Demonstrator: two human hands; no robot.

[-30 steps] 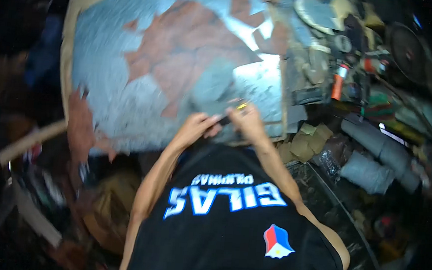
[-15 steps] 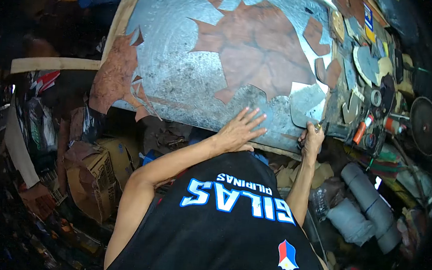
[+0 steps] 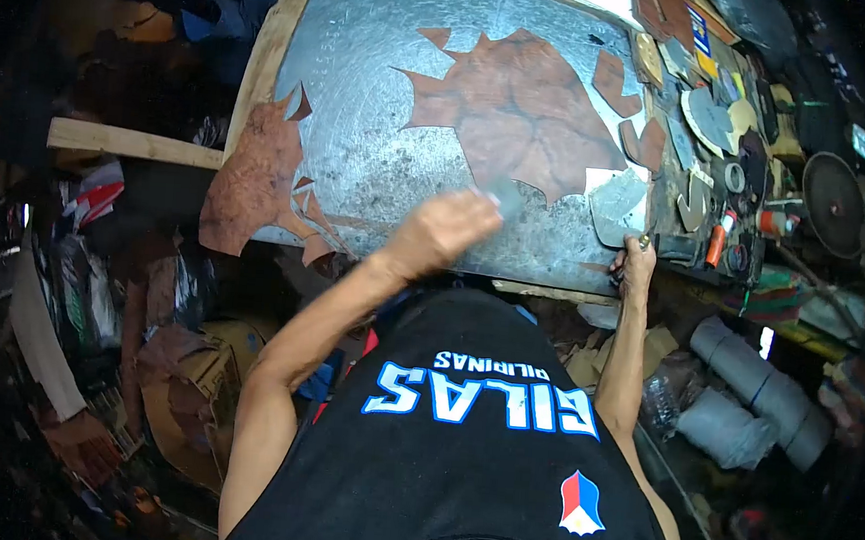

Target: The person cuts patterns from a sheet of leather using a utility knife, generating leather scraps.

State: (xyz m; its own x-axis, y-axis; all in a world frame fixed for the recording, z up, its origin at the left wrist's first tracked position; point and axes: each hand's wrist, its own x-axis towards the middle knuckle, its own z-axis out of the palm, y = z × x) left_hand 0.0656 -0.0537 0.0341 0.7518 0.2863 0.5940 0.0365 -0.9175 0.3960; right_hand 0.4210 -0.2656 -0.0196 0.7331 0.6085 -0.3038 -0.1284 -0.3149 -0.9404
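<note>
My left hand (image 3: 447, 233) is raised over the near part of the metal-topped table (image 3: 360, 155), its fingers closed on a small grey flat piece (image 3: 505, 197); both are blurred by motion. Beyond it lies a large brown leather piece (image 3: 533, 117) with a jagged, cut edge. At the table's near right edge, my right hand (image 3: 637, 268) is closed around something with a dark part and a small brass-coloured end, too small to name. Just above that hand, a grey template (image 3: 617, 208) rests on a white sheet.
Another brown leather piece (image 3: 253, 182) overhangs the table's left corner. Small leather offcuts (image 3: 616, 82) lie on the right side. Beside them a cluttered bench holds templates, a tape roll (image 3: 734, 177) and an orange bottle (image 3: 719, 242). Grey rolls (image 3: 747, 362) and a cardboard box (image 3: 189, 383) are below.
My left hand, spread flat over the grey piece before, has closed on it, lifted and shifted left. My right hand stays near the table's right edge. The whole view has shifted slightly.
</note>
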